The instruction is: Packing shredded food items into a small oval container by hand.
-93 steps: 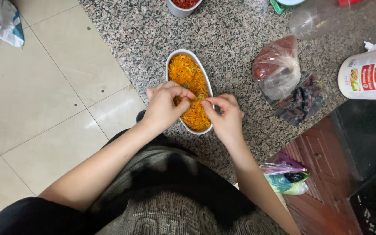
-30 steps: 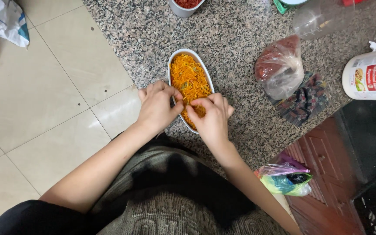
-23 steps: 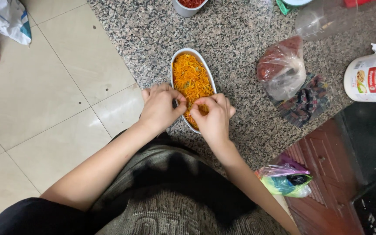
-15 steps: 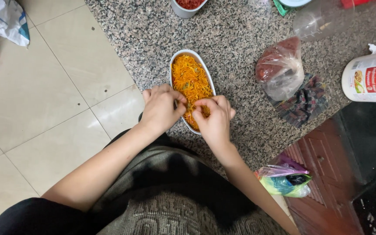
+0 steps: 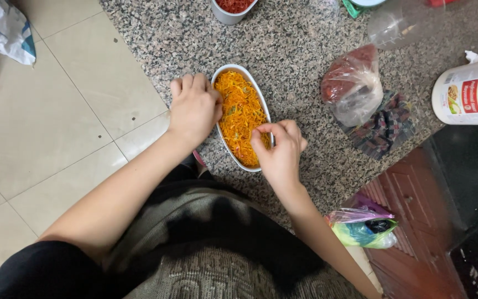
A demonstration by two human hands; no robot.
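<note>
A white oval dish [image 5: 233, 71] full of orange shredded petals [image 5: 240, 111] sits near the edge of a speckled granite counter [image 5: 294, 50]. My left hand [image 5: 193, 108] rests against the dish's left rim with the fingers curled. My right hand [image 5: 280, 150] is at the dish's near right end, thumb and fingers pinched together over the orange shreds. Whether a few shreds are between the fingertips is too small to tell.
A clear bag of reddish-brown bits [image 5: 352, 83] and a dark packet [image 5: 385, 123] lie right of the dish. A white canister [image 5: 468, 91] lies at the far right. A cup of red shreds [image 5: 232, 8] stands behind. A tiled floor [image 5: 56, 127] is on the left.
My left hand has moved from the dish's near end up along its left rim. My right hand has shifted slightly right and stays pinched over the near end of the petals.
</note>
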